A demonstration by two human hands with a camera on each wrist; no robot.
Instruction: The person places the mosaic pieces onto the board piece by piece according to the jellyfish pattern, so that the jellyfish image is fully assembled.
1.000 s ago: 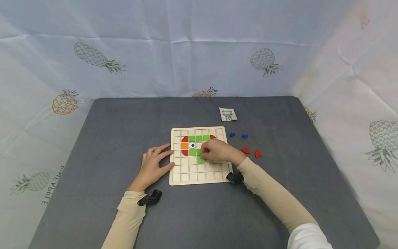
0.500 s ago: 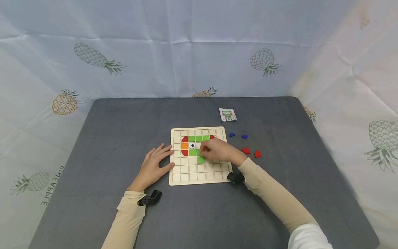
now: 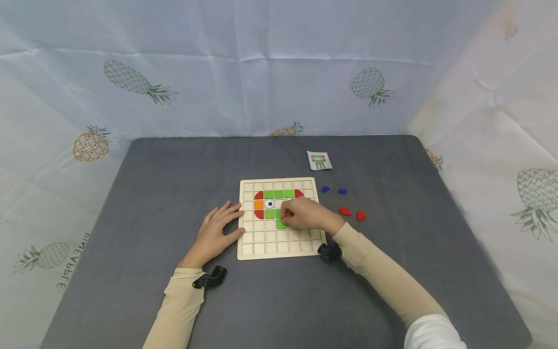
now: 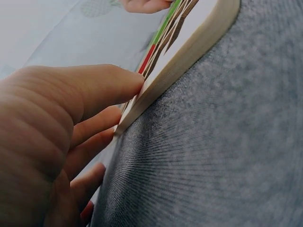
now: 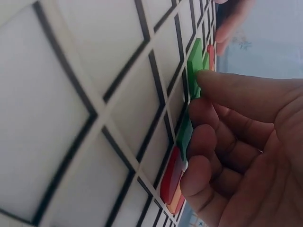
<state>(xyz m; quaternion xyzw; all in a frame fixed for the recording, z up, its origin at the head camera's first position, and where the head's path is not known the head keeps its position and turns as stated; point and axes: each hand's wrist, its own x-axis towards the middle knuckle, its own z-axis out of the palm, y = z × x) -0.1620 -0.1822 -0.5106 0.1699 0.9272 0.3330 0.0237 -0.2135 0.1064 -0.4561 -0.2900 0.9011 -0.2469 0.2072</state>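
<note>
Seat the green square tile (image 3: 280,224) flat and square

Nearest my head camera is the dark grey surface (image 3: 270,300). The left hand (image 3: 213,236) lies over it with its grip spread, thumb and fingers against the left rim of the wooden grid board (image 3: 261,236). From my remote post I judge that light bracing enough; a sideways push could skid the board.

The green square tile is on the board, in the fourth column from the left, just below the lower row of green tiles (image 3: 270,213). As far as I can tell, the right hand (image 3: 304,212) pinches its edge between thumb and curled forefinger. My right wrist view makes the tile look slightly proud of the grid, so I'd line its sides up with the cell ribs, press its middle, then lift straight up, sparing neighbours such as the eye tile (image 3: 269,204) a knock.

Right of the board lie two red quarter-round pieces (image 3: 344,211), with two blue half-round pieces (image 3: 343,191) farther off. Beyond them I see a printed card (image 3: 319,160), and last the pineapple-print cloth (image 3: 248,97).
</note>
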